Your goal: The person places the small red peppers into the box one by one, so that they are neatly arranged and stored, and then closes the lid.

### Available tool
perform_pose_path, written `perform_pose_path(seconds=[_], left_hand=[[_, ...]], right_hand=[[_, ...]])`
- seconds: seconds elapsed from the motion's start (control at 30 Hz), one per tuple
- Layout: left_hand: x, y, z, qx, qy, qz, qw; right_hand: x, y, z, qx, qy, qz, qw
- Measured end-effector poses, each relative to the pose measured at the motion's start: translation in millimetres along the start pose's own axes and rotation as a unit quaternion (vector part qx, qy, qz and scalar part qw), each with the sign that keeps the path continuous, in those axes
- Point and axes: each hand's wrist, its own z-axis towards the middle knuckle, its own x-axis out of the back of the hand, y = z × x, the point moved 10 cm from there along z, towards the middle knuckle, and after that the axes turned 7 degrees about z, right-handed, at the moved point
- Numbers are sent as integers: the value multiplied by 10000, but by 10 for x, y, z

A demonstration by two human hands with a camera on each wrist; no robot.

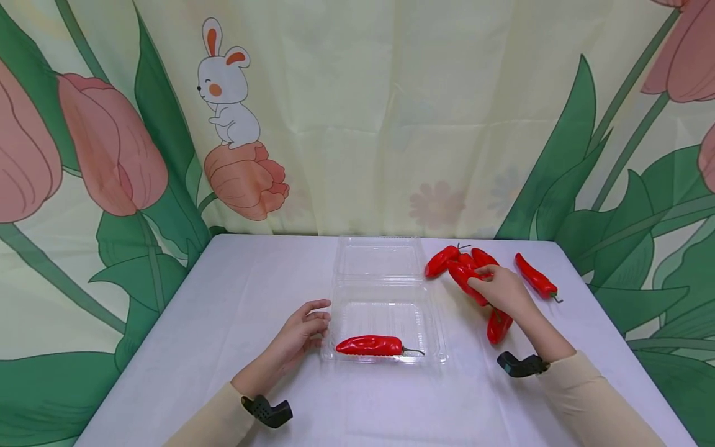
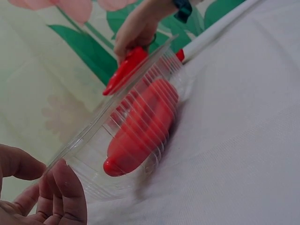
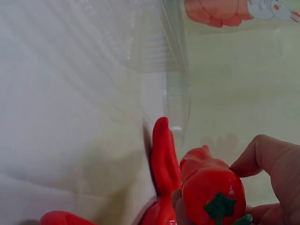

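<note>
The right grip [image 1: 504, 289] pinches a red pepper [image 3: 208, 190] (stem [image 3: 220, 206] wristward), its long axis slanting.

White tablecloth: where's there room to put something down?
Left of the open lid, beyond the left hand; in front of the clear clamshell, between the sleeves; and inside it, beyond the one red chili pepper. Crowded: right of the lid, where red chili peppers bunch near the right hand.
</note>
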Motion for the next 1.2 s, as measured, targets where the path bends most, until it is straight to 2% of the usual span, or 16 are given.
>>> perform_pose_path(seconds=[0.17,0.43,0.7,0.97,1.2], left_hand=[[0,5,4,-27,-8,13,10000],[7,27,6,-82,12,57,9999],[15,8,7,-76,6,33,10000],[-9,2,14,-59,-75,-87,9999],[-3,13,3,-62,-38,-55,10000]], right_hand=[[-2,-118,-39,89,-97,14,9999],[-60,-314,-106,241,-200,320,9990],[-240,-508,-173,584,-347,519,9963],[-391,-601,-200,584,-537,721,9942],[-489,-694,-222,643,-581,618,9943]])
